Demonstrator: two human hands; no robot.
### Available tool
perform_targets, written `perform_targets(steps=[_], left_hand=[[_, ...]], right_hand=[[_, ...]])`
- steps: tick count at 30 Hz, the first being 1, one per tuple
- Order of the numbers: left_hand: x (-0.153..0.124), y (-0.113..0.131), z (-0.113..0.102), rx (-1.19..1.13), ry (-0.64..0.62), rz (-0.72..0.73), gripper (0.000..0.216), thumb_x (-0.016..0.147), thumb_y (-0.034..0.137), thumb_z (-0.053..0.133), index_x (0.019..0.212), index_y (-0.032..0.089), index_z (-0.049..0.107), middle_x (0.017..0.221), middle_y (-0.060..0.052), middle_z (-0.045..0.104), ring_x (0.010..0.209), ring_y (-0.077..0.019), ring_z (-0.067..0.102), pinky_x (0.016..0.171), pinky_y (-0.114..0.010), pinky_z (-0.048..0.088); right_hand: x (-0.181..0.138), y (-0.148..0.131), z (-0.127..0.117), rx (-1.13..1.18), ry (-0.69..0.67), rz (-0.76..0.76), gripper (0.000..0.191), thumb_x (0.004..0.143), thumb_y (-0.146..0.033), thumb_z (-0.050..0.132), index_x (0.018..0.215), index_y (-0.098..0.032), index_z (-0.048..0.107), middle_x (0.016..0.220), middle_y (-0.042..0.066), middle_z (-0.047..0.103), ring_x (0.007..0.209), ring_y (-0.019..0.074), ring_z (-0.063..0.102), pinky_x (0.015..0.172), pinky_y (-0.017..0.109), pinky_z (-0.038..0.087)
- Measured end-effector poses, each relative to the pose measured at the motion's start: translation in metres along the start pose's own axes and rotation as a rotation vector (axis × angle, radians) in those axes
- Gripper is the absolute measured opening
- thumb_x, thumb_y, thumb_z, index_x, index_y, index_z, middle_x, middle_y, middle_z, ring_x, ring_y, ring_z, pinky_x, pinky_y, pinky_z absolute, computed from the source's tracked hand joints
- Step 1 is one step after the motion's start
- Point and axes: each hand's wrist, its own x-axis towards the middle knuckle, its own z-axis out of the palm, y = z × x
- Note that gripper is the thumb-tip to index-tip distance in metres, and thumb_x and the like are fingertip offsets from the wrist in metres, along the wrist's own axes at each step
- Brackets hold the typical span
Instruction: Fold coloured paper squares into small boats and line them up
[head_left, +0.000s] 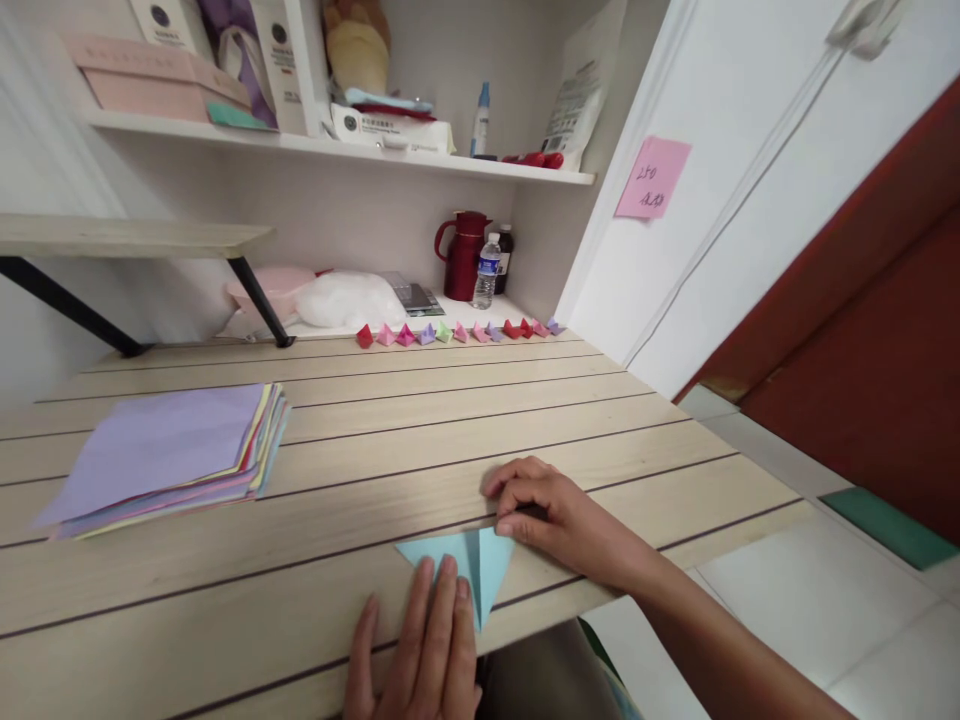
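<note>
A light-blue sheet of origami paper (489, 572), folded into a triangle with a crease down its middle, lies near the front edge of the table. My left hand (427, 640) rests flat on its left half, fingers stretched out and covering part of it. At the upper right corner of the triangle, my right hand (551, 510) has its thumb and index finger closed on the paper's edge. Further back stands a row of several small folded paper boats (426, 334) in red, pink, purple and green.
A stack of coloured paper (165, 440) lies on the left of the wooden table (360, 400). Behind the boats stand a red thermos jug (463, 258), a water bottle (487, 270) and a dark bottle (504, 255). A small raised shelf (127, 236) occupies the back left.
</note>
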Motion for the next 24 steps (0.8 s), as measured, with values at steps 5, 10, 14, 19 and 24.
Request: perform_targets(steps=[5, 10, 14, 19, 24], left_hand=[[0.000, 0.002, -0.003, -0.022, -0.031, -0.007, 0.037, 0.093, 0.019, 0.043, 0.125, 0.018, 0.062, 0.125, -0.006, 0.070, 0.150, -0.0149, 0.021, 0.125, -0.053, 0.007], [-0.001, 0.003, -0.005, -0.040, -0.050, -0.039, 0.038, 0.093, 0.017, 0.044, 0.128, 0.018, 0.060, 0.130, -0.006, 0.068, 0.150, -0.0145, 0.023, 0.125, -0.050, 0.008], [-0.001, 0.005, -0.007, -0.083, -0.067, -0.076, 0.042, 0.094, 0.023, 0.046, 0.135, 0.022, 0.055, 0.135, -0.003, 0.064, 0.148, -0.0147, 0.027, 0.126, -0.048, 0.008], [0.000, 0.008, -0.007, -0.031, -0.083, -0.102, 0.049, 0.095, 0.020, 0.042, 0.143, 0.030, 0.048, 0.139, -0.003, 0.061, 0.132, -0.0172, 0.052, 0.124, -0.048, 0.011], [0.002, 0.009, -0.003, -0.003, -0.051, -0.102, 0.045, 0.096, 0.022, 0.043, 0.139, 0.029, 0.053, 0.136, -0.003, 0.063, 0.118, -0.0189, 0.063, 0.124, -0.048, 0.012]], right_hand=[[0.003, -0.002, 0.008, -0.061, 0.065, 0.010, 0.020, 0.087, -0.027, 0.072, 0.071, -0.020, 0.063, 0.104, 0.005, 0.069, 0.103, 0.0212, 0.062, 0.094, 0.038, 0.042], [0.003, -0.005, 0.011, -0.130, 0.074, 0.030, 0.020, 0.086, -0.025, 0.073, 0.071, -0.020, 0.060, 0.100, 0.003, 0.068, 0.099, 0.0206, 0.061, 0.089, 0.037, 0.042], [0.003, -0.006, 0.013, -0.206, 0.078, 0.019, 0.020, 0.083, -0.023, 0.075, 0.072, -0.020, 0.059, 0.097, 0.002, 0.068, 0.097, 0.0207, 0.061, 0.087, 0.037, 0.042], [0.004, -0.002, 0.016, -0.240, 0.083, -0.001, 0.022, 0.082, -0.024, 0.076, 0.071, -0.021, 0.057, 0.095, 0.002, 0.067, 0.095, 0.0210, 0.061, 0.086, 0.037, 0.043], [0.000, 0.000, 0.014, -0.297, 0.213, 0.085, 0.011, 0.085, -0.025, 0.071, 0.091, -0.023, 0.063, 0.109, 0.005, 0.067, 0.099, 0.0241, 0.062, 0.088, 0.040, 0.046]])
